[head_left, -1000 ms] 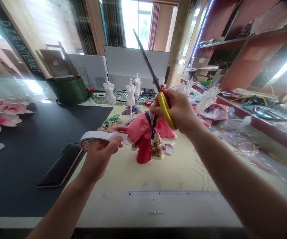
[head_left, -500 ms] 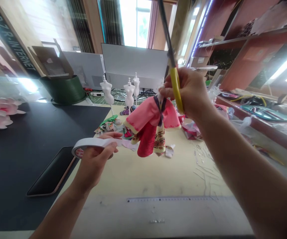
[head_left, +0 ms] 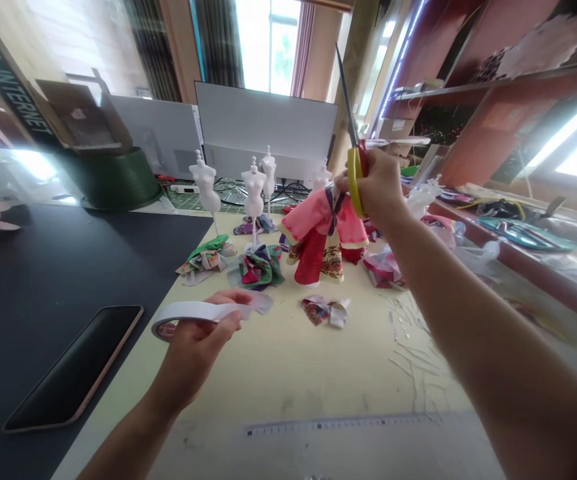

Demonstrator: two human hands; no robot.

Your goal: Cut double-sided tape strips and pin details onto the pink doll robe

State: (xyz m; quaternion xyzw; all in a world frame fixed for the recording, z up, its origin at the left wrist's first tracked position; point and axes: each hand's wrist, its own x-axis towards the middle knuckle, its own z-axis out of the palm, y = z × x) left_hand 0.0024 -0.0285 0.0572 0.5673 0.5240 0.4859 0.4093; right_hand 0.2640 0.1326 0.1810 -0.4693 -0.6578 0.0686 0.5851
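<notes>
My left hand [head_left: 203, 340] is closed on a roll of white tape [head_left: 186, 311], with a loose strip [head_left: 261, 301] reaching past the fingertips. In my right hand [head_left: 378, 177], upraised scissors [head_left: 354, 175] with a yellow and red handle point their blades up. The same hand pinches a small doll outfit [head_left: 313, 227] at its dark collar; it has pink sleeves and red and patterned lower panels. Whether a dress form is inside its neck I cannot make out. The outfit hangs upright near the back of the table, its hem close to or on the surface.
Several white dress forms [head_left: 253, 190] stand at the back before a monitor [head_left: 263, 120]. Fabric pieces [head_left: 261, 267] and small scraps [head_left: 338, 313] lie on the cream table. A phone [head_left: 76, 367] rests at left, a ruler [head_left: 328, 425] in front. Thin strips [head_left: 416, 367] are scattered at right.
My right hand has carried the doll outfit and scissors farther back and lower. My left hand with the tape has dropped slightly. The view has shifted a little.
</notes>
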